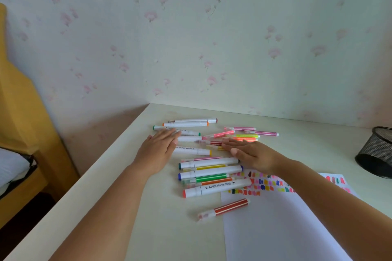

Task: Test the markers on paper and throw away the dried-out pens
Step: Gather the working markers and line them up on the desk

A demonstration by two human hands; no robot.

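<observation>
Now, mid-frame, spread flat over markers, fingers straight, holding nothing: left hand and right hand. Lower right, paper with colour swatches; mesh cup at right edge.

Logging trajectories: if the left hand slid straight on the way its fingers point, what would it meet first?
Likely the green-ended white marker, right at the fingertips of the left hand; the orange-ended marker lies just beyond.

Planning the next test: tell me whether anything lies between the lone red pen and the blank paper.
Nothing visible does. The red pen lies apart from the other markers, one end already over the left edge of the paper.
</observation>
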